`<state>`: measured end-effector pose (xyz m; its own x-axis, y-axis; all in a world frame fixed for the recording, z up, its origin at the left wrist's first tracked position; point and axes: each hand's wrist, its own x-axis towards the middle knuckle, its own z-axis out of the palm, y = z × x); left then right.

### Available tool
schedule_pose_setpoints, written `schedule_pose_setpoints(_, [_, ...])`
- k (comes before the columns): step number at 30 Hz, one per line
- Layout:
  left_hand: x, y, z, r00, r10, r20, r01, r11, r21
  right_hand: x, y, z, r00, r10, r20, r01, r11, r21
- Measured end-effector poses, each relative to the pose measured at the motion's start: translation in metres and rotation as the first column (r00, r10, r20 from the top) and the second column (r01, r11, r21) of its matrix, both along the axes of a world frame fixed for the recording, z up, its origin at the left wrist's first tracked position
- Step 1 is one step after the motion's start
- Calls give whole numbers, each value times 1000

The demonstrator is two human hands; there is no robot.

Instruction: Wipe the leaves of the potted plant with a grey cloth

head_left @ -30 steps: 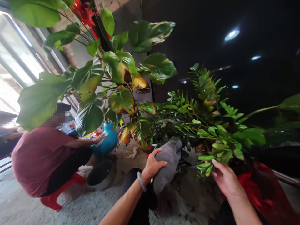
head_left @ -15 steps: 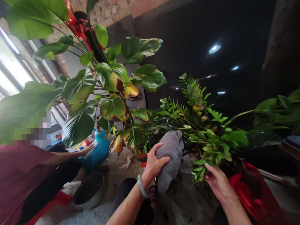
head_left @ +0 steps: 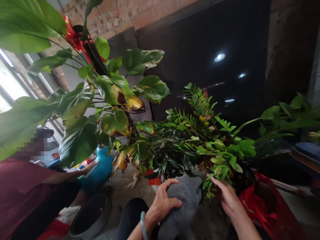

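My left hand [head_left: 166,201], with a pale green bangle on its wrist, grips a grey cloth [head_left: 186,200] that hangs down in front of my knees. Just right of the cloth, my right hand [head_left: 226,196] has its fingertips at the low leaves of a leafy stem [head_left: 212,185]. These fingers look closed on the leaves, though foliage partly hides them. The stem belongs to a bushy green plant [head_left: 200,146] with small glossy leaves that leans toward me.
A tall, broad-leaved plant [head_left: 115,121] with yellow-brown leaves stands left. Beyond it a person in a maroon shirt [head_left: 22,190] sits beside a blue watering can [head_left: 98,170]. A dark bucket [head_left: 90,213] is on the floor; red wrapping [head_left: 265,200] lies right. A black panel [head_left: 195,56] stands behind.
The cloth and my left hand have moved down, away from the foliage. My right hand has shifted slightly left and stays at the leaves. The view has swung a little.
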<state>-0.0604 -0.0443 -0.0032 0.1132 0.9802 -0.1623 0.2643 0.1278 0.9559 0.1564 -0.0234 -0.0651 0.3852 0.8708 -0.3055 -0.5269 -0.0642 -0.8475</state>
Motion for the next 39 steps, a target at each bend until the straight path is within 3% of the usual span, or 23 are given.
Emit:
schedule_pose_setpoints(3, [-4,-2,20,998,0,65,3,999,-38,1,0,-1,1000,4,12,-3,999,-40])
schedule_pose_setpoints(5, [-5,1,48,984,42,171,-49,998,31,3,-1,-1,1000,23,1,-23,998,-53])
schedule_pose_setpoints(6, [-4,5,65,972,80,219,-110,986,128,3,-1,-1,1000,26,-10,-26,999,-48])
schedule_pose_setpoints(9, [6,27,99,932,190,310,-314,850,424,2,-1,4,999,3,-41,-4,1000,-14])
schedule_pose_setpoints(11, [15,43,96,930,193,314,-331,809,486,0,-1,6,998,-19,-64,20,1000,17])
schedule_pose_setpoints(13, [21,49,73,951,148,273,-254,876,410,-2,-2,6,997,-30,-73,33,999,43])
schedule_pose_setpoints(15, [21,43,45,972,92,218,-143,961,235,-1,-3,4,998,-26,-60,29,998,54])
schedule_pose_setpoints(17, [16,28,29,979,30,200,-40,998,46,2,-4,1,999,-5,-44,7,998,59])
schedule_pose_setpoints(18, [13,20,29,976,-1,217,3,1000,-10,4,-5,0,999,3,-44,-1,998,58])
schedule_pose_setpoints(20, [9,12,46,962,-36,270,35,999,7,8,-6,-1,998,3,-56,0,998,56])
schedule_pose_setpoints(23, [10,24,88,951,10,309,-101,955,279,7,-5,4,995,-16,-96,22,998,57])
schedule_pose_setpoints(25, [15,44,102,946,41,322,-177,897,405,3,-3,8,992,-20,-126,26,998,51])
schedule_pose_setpoints(27, [20,59,92,941,46,335,-175,914,367,-1,-2,10,990,-26,-139,33,998,47])
schedule_pose_setpoints(29, [23,62,66,951,35,308,-99,976,193,-2,-2,10,992,-30,-123,36,998,45])
schedule_pose_setpoints(31, [22,52,37,972,-7,233,7,1000,1,-1,-4,8,997,-8,-81,10,1000,21])
schedule_pose_setpoints(33, [17,38,23,977,-78,201,100,990,-104,2,-6,6,999,26,-36,-26,1000,-3])
schedule_pose_setpoints(34, [15,33,24,969,-108,224,135,985,-111,4,-6,5,999,36,-25,-36,999,-6])
schedule_pose_setpoints(36, [13,32,41,939,-136,316,154,987,-33,6,-7,4,999,36,-26,-36,999,6])
schedule_pose_setpoints(39, [16,60,84,904,-115,413,15,971,238,6,-5,4,1000,10,-21,-9,1000,28])
